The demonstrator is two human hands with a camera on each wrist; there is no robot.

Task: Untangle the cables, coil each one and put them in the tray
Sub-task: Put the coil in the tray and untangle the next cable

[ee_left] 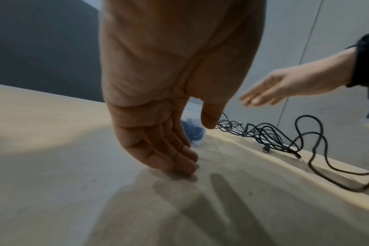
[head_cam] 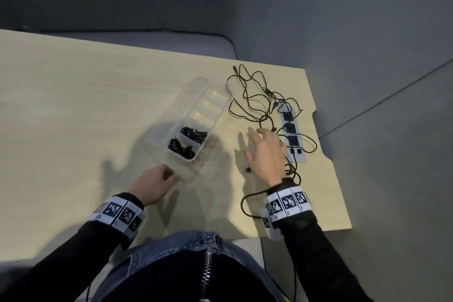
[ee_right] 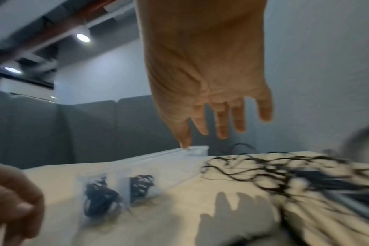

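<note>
Cables (head_cam: pixel 266 103) sprawl in a black tangle just right of the clear tray (head_cam: pixel 196 95) on the table (head_cam: pixel 73 105), head view, some strands crossing a white power strip (head_cam: pixel 293 135). Two coiled bundles (head_cam: pixel 187 141) fill the tray's nearest compartments. The right hand (head_cam: pixel 266 152) hovers spread and empty beside the tray; the left hand (head_cam: pixel 153 185), loosely curled, holds nothing at the tray's near end.

Left wrist view: the left hand's fingers (ee_left: pixel 175 159) hang relaxed above the table, the tray behind them.

Right wrist view: the right hand's fingers (ee_right: pixel 221 123), splayed, hang above the tray, tangle to its right.
</note>
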